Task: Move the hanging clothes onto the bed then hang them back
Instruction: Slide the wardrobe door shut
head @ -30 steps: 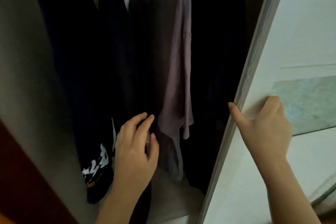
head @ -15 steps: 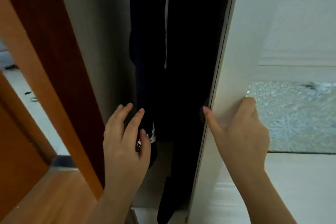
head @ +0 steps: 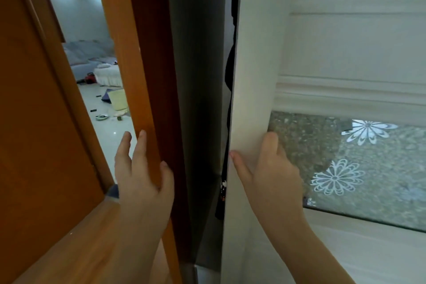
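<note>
Right hand (head: pixel 272 175): the white door (head: pixel 251 76) is gripped at its leading edge, with the thumb hooked on the edge and the fingers pressed on the face beside the glass (head: pixel 368 168).

Left hand (head: pixel 143 173): the fingers are spread and relaxed, and nothing is held. It is raised in front of the wooden post (head: pixel 147 53); contact cannot be confirmed.

Clothes (head: pixel 230 71): these are inside the wardrobe, seen only as a dark strip in the narrow gap just behind the door edge. A printed hem shows low in the gap.

Risks: if the door is slid further left, the hem is likely to be caught between the door edge and the grey side wall (head: pixel 198 76). The right thumb, lying on that edge, could be nipped there. A jammed garment could be pulled off its hanger.

Clearance: the gap is too narrow for a hand. The post stands close on the left, so arm room is tight. Beyond the post, an open doorway leads to a tiled floor (head: pixel 108 127) with scattered items, a trip hazard if clothes are carried that way.
</note>
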`<action>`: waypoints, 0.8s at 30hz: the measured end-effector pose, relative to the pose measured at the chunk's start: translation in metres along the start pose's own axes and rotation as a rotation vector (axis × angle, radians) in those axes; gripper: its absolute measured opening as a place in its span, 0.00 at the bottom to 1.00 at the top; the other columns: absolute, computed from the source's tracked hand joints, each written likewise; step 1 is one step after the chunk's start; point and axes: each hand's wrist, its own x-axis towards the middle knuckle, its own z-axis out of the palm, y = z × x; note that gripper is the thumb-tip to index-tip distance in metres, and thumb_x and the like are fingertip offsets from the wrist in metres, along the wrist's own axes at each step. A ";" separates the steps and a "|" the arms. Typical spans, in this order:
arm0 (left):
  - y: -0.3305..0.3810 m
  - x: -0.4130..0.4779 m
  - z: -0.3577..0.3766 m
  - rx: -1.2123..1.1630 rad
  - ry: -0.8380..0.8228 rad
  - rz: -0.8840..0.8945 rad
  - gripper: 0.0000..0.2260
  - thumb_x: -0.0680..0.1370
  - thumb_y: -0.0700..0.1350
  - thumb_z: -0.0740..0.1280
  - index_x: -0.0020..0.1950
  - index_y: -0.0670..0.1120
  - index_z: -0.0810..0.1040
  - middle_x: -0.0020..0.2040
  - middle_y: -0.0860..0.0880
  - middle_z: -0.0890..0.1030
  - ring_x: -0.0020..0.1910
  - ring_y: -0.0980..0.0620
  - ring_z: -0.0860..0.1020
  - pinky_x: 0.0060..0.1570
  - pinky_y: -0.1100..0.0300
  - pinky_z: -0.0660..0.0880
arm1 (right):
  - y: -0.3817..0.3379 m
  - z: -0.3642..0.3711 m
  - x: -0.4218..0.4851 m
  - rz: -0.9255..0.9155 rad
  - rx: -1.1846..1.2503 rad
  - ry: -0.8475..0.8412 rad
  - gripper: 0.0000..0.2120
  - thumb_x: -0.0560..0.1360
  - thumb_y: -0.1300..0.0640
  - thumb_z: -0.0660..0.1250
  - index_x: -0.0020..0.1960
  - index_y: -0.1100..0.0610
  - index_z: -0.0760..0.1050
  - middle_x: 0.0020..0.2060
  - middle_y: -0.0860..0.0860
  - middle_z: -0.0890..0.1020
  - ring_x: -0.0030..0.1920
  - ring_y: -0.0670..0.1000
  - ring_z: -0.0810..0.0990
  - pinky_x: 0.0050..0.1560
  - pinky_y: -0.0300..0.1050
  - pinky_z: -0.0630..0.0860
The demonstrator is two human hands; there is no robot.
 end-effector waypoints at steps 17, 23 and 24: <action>-0.013 0.012 0.000 -0.321 -0.127 -0.267 0.25 0.76 0.39 0.63 0.71 0.50 0.61 0.63 0.59 0.64 0.62 0.60 0.63 0.61 0.57 0.67 | -0.056 0.056 0.008 -0.241 0.087 0.134 0.26 0.61 0.49 0.78 0.42 0.57 0.62 0.23 0.50 0.75 0.16 0.47 0.73 0.19 0.30 0.51; -0.017 0.013 0.005 -0.362 -0.099 -0.269 0.26 0.75 0.36 0.64 0.71 0.48 0.62 0.62 0.57 0.64 0.62 0.59 0.64 0.61 0.57 0.66 | -0.067 0.070 0.004 -0.266 0.128 0.151 0.26 0.60 0.49 0.78 0.41 0.56 0.62 0.21 0.47 0.74 0.15 0.44 0.72 0.15 0.31 0.62; -0.018 0.013 0.005 -0.362 -0.097 -0.266 0.26 0.75 0.35 0.64 0.71 0.48 0.62 0.62 0.58 0.64 0.62 0.59 0.64 0.61 0.57 0.66 | -0.068 0.071 0.004 -0.260 0.126 0.154 0.27 0.59 0.49 0.78 0.41 0.56 0.62 0.21 0.47 0.74 0.15 0.44 0.72 0.15 0.32 0.61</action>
